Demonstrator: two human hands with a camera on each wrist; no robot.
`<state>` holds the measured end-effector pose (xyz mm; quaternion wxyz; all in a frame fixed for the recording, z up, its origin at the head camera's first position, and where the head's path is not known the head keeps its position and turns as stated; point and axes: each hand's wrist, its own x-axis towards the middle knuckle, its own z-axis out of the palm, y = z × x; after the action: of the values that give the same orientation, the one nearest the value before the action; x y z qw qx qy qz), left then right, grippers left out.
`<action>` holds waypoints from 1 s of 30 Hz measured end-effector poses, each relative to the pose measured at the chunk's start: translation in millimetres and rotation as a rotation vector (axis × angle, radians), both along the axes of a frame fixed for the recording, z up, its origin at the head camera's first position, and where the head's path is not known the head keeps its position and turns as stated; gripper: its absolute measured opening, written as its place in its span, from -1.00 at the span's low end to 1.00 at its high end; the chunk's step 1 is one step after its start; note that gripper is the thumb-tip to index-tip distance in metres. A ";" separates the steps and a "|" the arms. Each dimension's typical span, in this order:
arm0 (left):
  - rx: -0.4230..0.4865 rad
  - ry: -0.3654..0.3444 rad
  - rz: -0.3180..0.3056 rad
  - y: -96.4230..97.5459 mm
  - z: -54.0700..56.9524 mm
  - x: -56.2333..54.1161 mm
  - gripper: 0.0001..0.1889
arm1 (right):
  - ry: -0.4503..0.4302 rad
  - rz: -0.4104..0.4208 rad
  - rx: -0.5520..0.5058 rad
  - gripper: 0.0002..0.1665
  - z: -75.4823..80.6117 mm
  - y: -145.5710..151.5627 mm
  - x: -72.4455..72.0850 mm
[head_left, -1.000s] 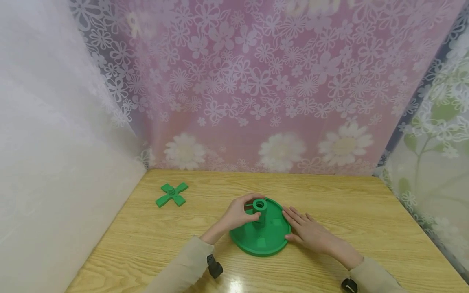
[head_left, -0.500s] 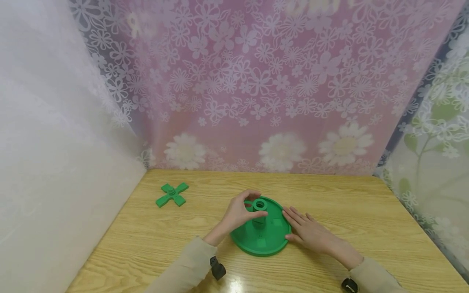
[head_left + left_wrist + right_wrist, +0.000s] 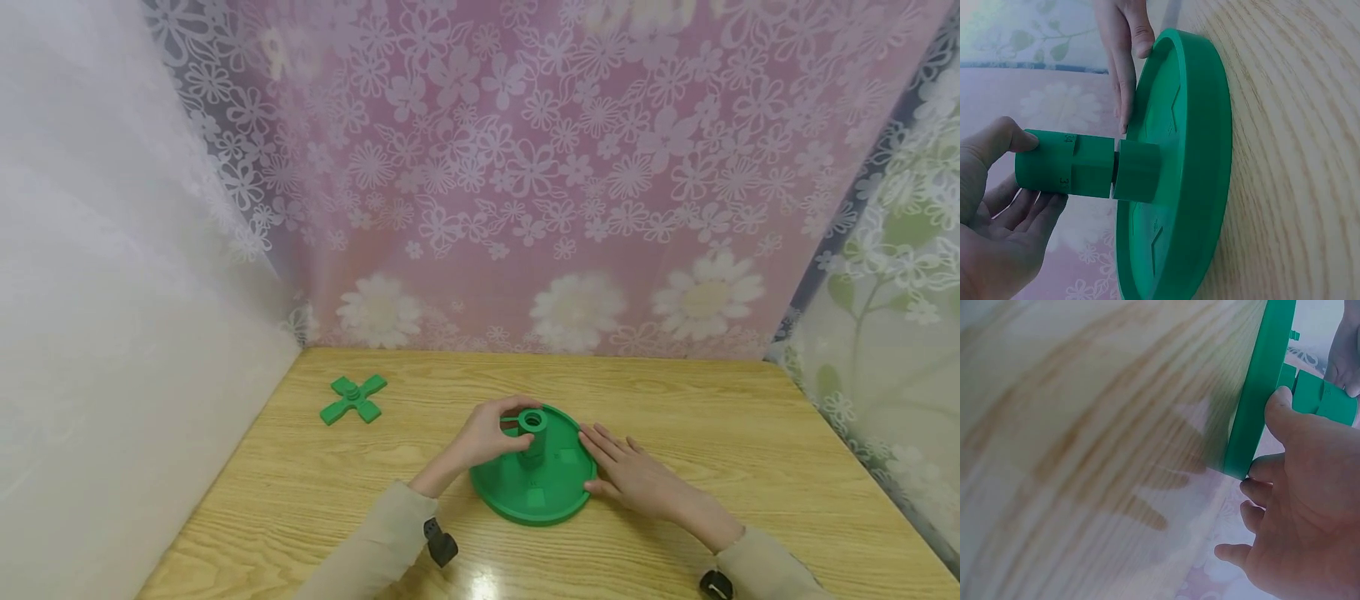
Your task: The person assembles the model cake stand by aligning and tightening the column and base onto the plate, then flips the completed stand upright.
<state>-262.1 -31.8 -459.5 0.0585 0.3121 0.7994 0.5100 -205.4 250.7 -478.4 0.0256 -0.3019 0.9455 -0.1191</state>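
Note:
A round green base [image 3: 525,500] with a raised rim lies flat on the table. On its central post stands a green cylinder [image 3: 1091,164] with a hollow top and small markings; a narrow dark gap shows between cylinder and post in the left wrist view. My left hand [image 3: 483,433] grips the cylinder's upper part between thumb and fingers. On the base's right side my right hand [image 3: 637,475] touches the rim with fairly straight fingers and thumb, seen also as the hand [image 3: 1310,481] in the right wrist view.
A green cross-shaped piece [image 3: 368,410] with a small knob in its middle lies at the back left of the wooden table [image 3: 697,408]. Floral curtains [image 3: 465,208] hang behind and beside the table.
My left thumb reached farther right across the cylinder half a second ago and is now drawn back, as the wrist shifted slightly left. The right hand and base stay in place.

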 end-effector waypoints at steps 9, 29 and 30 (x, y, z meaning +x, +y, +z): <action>0.044 -0.023 0.061 5.8 3.1 4.6 -0.40 | 0.019 0.009 -0.006 -0.11 -0.7 0.3 0.7; -0.009 -0.011 -0.060 1.7 3.5 1.2 -0.49 | 0.035 0.025 -0.030 -0.12 -1.9 2.5 -0.1; -0.005 -0.013 -0.060 1.9 3.9 1.4 -0.48 | 0.042 0.028 -0.036 -0.12 -2.9 2.8 -0.4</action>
<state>-260.6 -29.9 -455.6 0.0800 0.3325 0.7906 0.5079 -205.8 253.6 -481.3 0.0021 -0.3178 0.9393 -0.1292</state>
